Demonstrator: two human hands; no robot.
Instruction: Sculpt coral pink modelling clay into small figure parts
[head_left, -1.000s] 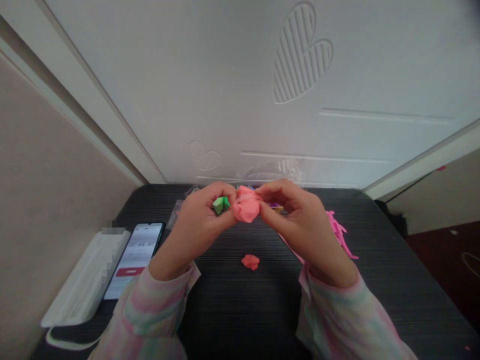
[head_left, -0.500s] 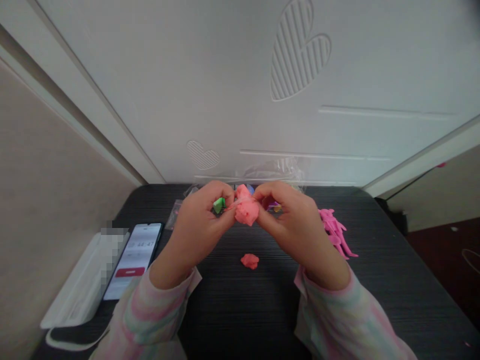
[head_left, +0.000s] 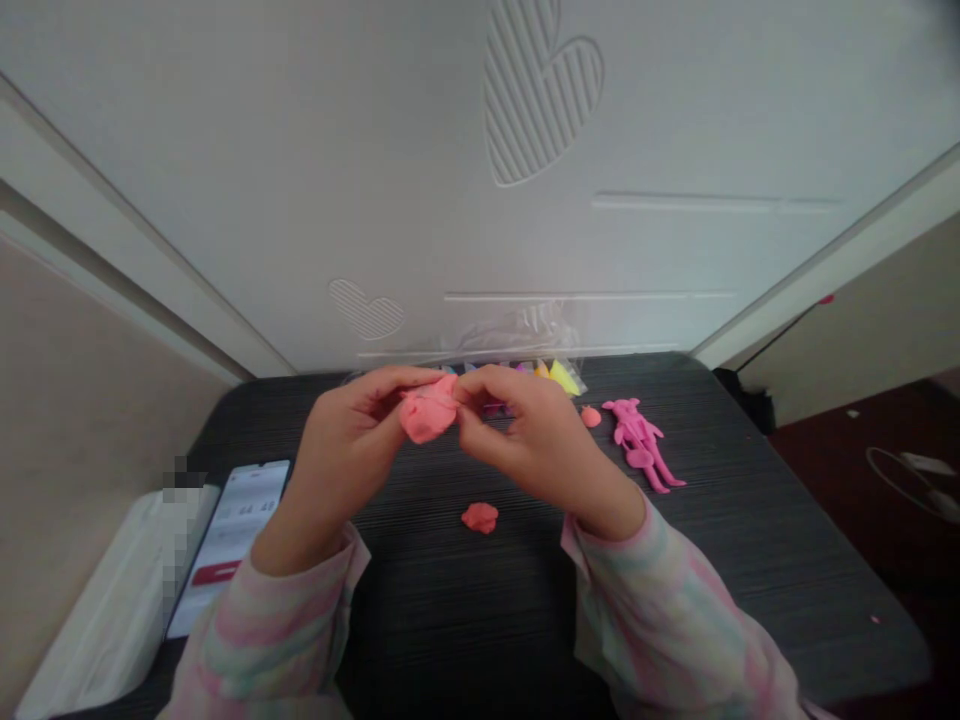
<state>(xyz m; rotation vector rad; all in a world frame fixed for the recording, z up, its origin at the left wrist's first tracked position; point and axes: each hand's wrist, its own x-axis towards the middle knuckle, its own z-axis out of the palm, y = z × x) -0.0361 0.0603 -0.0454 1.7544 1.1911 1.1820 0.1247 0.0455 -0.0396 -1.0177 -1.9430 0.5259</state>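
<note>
A lump of coral modelling clay [head_left: 429,410] is pinched between my two hands, above the dark table [head_left: 465,630]. The fingers and thumb of my left hand [head_left: 349,440] close on its left side. On the other side, my right hand [head_left: 525,425] grips the clay's upper right edge between thumb and forefinger. A smaller coral clay piece [head_left: 480,517] lies on the table below the hands. Right of my right hand lie a pink clay figure [head_left: 637,440] with long legs and a small coral ball [head_left: 591,416].
Colourful clay packs [head_left: 564,377] and clear plastic wrapping [head_left: 517,330] sit at the table's back edge, partly behind my hands. A phone [head_left: 232,540] and a white face mask [head_left: 124,600] lie at the left. A white panel with heart reliefs [head_left: 540,90] rises behind.
Both hands and the clay have shifted left in view, and the clay has turned in my fingers. The camera view has turned right, showing the whole pink figure and the coral ball.
</note>
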